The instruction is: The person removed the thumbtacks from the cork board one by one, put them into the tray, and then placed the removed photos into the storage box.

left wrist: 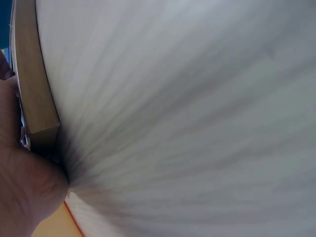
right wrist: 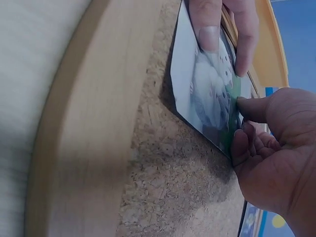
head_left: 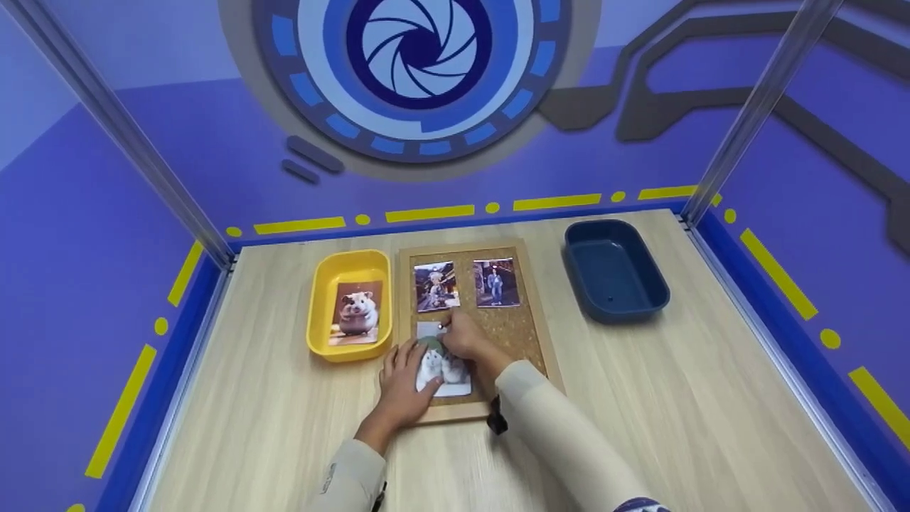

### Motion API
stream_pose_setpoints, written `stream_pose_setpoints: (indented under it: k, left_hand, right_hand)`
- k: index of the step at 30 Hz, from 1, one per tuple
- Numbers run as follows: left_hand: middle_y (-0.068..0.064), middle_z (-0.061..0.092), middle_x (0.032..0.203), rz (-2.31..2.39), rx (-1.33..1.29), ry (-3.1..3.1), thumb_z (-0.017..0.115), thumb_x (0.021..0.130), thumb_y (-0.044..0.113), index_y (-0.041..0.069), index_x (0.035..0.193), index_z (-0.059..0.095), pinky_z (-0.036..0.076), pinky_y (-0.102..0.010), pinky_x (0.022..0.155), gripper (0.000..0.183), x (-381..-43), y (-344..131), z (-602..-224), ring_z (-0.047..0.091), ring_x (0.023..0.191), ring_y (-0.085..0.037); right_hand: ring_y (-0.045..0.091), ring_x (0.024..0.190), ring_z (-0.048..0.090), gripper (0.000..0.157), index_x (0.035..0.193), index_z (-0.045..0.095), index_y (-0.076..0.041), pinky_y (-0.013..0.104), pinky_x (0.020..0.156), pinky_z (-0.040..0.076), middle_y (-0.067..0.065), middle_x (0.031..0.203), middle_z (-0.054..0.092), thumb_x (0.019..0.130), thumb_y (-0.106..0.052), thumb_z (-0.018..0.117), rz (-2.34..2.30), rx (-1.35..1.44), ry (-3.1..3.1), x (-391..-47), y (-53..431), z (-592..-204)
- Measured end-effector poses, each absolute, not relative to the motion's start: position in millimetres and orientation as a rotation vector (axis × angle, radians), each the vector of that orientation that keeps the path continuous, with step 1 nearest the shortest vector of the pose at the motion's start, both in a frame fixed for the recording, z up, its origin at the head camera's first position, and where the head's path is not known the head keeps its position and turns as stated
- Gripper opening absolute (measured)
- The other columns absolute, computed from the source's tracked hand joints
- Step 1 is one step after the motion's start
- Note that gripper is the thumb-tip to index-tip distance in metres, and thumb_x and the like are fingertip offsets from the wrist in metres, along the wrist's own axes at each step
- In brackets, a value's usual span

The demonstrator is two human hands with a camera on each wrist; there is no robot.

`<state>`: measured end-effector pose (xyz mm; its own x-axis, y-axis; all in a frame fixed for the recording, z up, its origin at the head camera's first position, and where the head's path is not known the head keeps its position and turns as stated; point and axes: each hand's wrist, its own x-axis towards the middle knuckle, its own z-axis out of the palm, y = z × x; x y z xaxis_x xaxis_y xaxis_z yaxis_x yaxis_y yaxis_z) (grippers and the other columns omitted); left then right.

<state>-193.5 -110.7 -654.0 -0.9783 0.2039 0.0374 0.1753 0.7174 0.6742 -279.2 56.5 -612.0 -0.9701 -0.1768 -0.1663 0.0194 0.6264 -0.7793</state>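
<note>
A: And the left hand (head_left: 405, 384)?
B: Pressing the white hamster photo (head_left: 455, 370), fingers spread — on the corkboard's (head_left: 515, 341) near half.
A: The right hand (head_left: 466, 334)?
B: Curled over its far end, hiding part — impossible to tell pinching from pushing.
A: Around?
B: Beyond, two other photos (head_left: 437, 284); leftward, a yellow tray (head_left: 327, 299) with a brown hamster picture (head_left: 355, 316); rightward, a navy tray (head_left: 618, 274).

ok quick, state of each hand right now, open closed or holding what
Left hand: open, touching the photo of white hamsters.
Right hand: closed, fingers curled at that photo; cannot tell whether they hold anything.
</note>
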Motion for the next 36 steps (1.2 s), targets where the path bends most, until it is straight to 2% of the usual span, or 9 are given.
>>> stream_pose_setpoints:
  k: [4,10,14,19,28,36]
  left_hand:
    - [-0.019,0.034,0.17,1.137,0.327,2.87,0.071,0.097,0.033,0.007,0.158,0.047,0.02,-0.081,0.121,0.071,-195,-112,-655,0.019,0.157,-0.055]
    - [-0.018,0.034,0.17,1.147,0.334,2.879,0.071,0.097,0.033,0.008,0.159,0.047,0.02,-0.081,0.121,0.071,-195,-113,-654,0.02,0.157,-0.055]
    - [-0.02,0.036,0.168,1.162,0.361,2.911,0.072,0.096,0.032,0.007,0.157,0.049,0.024,-0.081,0.117,0.07,-196,-113,-653,0.023,0.155,-0.056]
    - [-0.017,0.034,0.171,1.118,0.332,2.892,0.07,0.098,0.034,0.008,0.159,0.047,0.026,-0.079,0.118,0.07,-196,-114,-652,0.021,0.157,-0.053]
    - [-0.018,0.035,0.17,1.128,0.345,2.908,0.07,0.098,0.036,0.009,0.159,0.047,0.025,-0.08,0.117,0.07,-194,-112,-655,0.023,0.156,-0.054]
    - [-0.019,0.038,0.167,1.161,0.38,2.934,0.07,0.097,0.038,0.009,0.157,0.048,0.026,-0.083,0.114,0.07,-192,-112,-659,0.026,0.152,-0.057]
  right_hand:
    - [0.017,0.079,0.053,0.02,0.111,0.064,0.003,0.025,0.065,0.043,0.003,0.087,0.056,0.093,-0.002,0.072,-1.281,-0.144,2.618,-281,57,-612]
    - [0.016,0.08,0.055,0.019,0.109,0.068,0.004,0.025,0.068,0.047,0.008,0.092,0.065,0.091,0.001,0.073,-1.363,-0.154,2.596,-285,59,-612]
    - [0.013,0.075,0.053,0.017,0.108,0.07,0.005,0.023,0.064,0.045,0.004,0.086,0.061,0.091,0.004,0.073,-1.471,-0.133,2.529,-289,62,-615]
    - [0.011,0.071,0.053,0.013,0.103,0.071,0.005,0.021,0.061,0.044,0.0,0.081,0.059,0.09,0.005,0.071,-1.567,-0.101,2.469,-292,64,-618]
    - [0.013,0.075,0.057,0.009,0.1,0.072,0.006,0.021,0.065,0.048,0.008,0.088,0.068,0.091,0.006,0.071,-1.596,-0.129,2.449,-296,66,-624]
    - [0.014,0.077,0.059,0.005,0.096,0.072,0.001,0.023,0.067,0.051,0.008,0.088,0.071,0.092,0.003,0.072,-1.573,-0.088,2.469,-296,67,-625]
